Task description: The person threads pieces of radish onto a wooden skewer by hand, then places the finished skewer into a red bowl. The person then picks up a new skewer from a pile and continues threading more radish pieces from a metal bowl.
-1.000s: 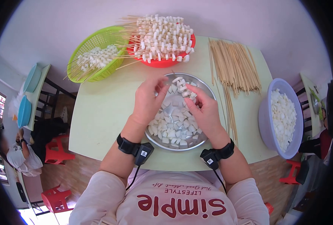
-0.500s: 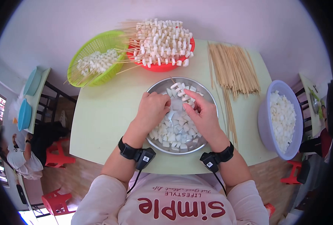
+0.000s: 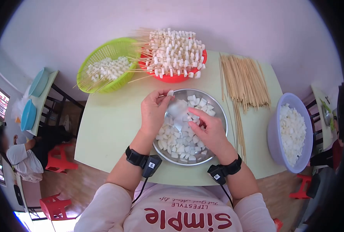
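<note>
My left hand [image 3: 153,110] is raised over the left rim of a round metal bowl [image 3: 224,116], pinching a white chunk [image 3: 170,93] between thumb and fingertips. Over the bowl's middle, my right hand [image 3: 208,129] has its thumb and forefinger curled around a blurred, whitish skewer of chunks [image 3: 179,108], which points toward the left hand. Motion smears its outline. Loose white cut chunks [image 3: 179,141] cover much of the bowl's floor beneath both hands.
Behind the bowl stand a green basket [image 3: 87,63] and a red basin [image 3: 173,78] piled with filled skewers [image 3: 177,52]. Bare bamboo sticks [image 3: 245,81] lie at the right, near a purple tub [image 3: 273,133] of white chunks. Another person [image 3: 23,158] sits far left by red stools [image 3: 59,162].
My left hand has risen from the bowl and now shows a white chunk in its fingertips. The right hand has shifted slightly down, and the skewer, sharp before, is blurred.
</note>
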`<move>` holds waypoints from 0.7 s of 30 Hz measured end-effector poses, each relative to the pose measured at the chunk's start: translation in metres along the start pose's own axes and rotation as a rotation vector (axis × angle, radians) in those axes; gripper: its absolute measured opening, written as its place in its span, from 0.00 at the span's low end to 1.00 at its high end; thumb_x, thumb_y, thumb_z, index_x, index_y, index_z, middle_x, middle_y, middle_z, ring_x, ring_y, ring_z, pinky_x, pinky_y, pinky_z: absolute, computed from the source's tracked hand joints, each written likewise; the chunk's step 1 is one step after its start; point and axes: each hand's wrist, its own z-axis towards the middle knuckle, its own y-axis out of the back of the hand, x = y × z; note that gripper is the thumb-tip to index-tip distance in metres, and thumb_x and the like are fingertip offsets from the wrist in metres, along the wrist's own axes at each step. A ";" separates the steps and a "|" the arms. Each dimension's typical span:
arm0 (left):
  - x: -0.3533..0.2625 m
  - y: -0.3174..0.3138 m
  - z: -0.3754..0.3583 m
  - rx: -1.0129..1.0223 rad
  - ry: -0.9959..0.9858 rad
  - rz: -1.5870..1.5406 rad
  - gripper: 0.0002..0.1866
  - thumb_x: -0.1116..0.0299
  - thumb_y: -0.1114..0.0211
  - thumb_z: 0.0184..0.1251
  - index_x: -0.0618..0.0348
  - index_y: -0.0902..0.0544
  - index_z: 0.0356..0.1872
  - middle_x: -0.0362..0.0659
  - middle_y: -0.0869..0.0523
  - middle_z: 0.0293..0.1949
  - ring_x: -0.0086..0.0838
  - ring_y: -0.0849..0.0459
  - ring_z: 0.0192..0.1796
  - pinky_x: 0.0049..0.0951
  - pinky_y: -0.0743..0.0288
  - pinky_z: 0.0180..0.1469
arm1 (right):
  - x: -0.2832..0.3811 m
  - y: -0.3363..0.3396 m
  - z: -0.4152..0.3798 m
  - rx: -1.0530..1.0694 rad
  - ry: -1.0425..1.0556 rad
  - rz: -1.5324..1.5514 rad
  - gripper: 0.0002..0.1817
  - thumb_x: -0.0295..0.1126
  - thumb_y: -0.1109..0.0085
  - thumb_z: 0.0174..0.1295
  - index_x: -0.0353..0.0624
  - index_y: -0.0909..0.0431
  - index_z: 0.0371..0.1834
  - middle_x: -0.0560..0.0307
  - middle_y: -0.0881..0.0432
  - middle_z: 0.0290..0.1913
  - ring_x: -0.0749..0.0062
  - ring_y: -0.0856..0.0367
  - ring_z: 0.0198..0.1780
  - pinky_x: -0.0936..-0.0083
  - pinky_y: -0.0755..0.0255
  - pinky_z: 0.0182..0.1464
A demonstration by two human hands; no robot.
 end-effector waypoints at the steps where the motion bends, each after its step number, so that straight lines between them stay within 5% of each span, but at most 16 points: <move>1: 0.001 -0.001 0.000 -0.009 -0.019 -0.002 0.10 0.83 0.40 0.67 0.71 0.20 0.48 0.46 0.15 0.42 0.26 0.13 0.45 0.23 0.20 0.48 | 0.000 0.001 0.000 0.002 -0.005 0.000 0.22 0.30 0.35 0.60 0.47 0.23 0.60 0.48 0.15 0.39 0.70 0.21 0.26 0.75 0.25 0.33; 21: 0.002 -0.002 0.000 -0.006 -0.086 0.138 0.10 0.79 0.38 0.66 0.69 0.23 0.46 0.43 0.17 0.37 0.22 0.15 0.36 0.20 0.20 0.40 | 0.002 0.002 0.000 0.013 -0.039 -0.006 0.22 0.31 0.35 0.60 0.47 0.23 0.60 0.47 0.14 0.41 0.69 0.19 0.26 0.75 0.24 0.33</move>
